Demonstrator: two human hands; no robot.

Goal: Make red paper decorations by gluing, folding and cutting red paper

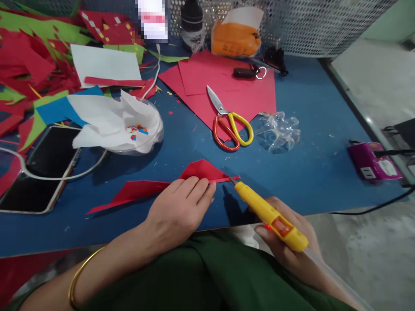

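A folded red paper strip [139, 190] lies near the front edge of the blue table. My left hand [180, 207] rests on it, fingers together and pressing down; its thumb is hidden. My right hand [292, 233] is wrapped round a yellow glue gun [259, 207], partly hidden beneath it. The gun's metal tip is at the narrow right end of the red paper, where it seems to touch. A small red light shows beside the gun's body.
Scissors [223, 119] lie partly on red sheets [256, 93], beside clear plastic [280, 131]. At left are a phone [53, 151], a white cable, a lined bowl [157, 125] and paper scraps [29, 56]. A purple box [372, 160] stands right. A metal mesh [301, 26] borders the back.
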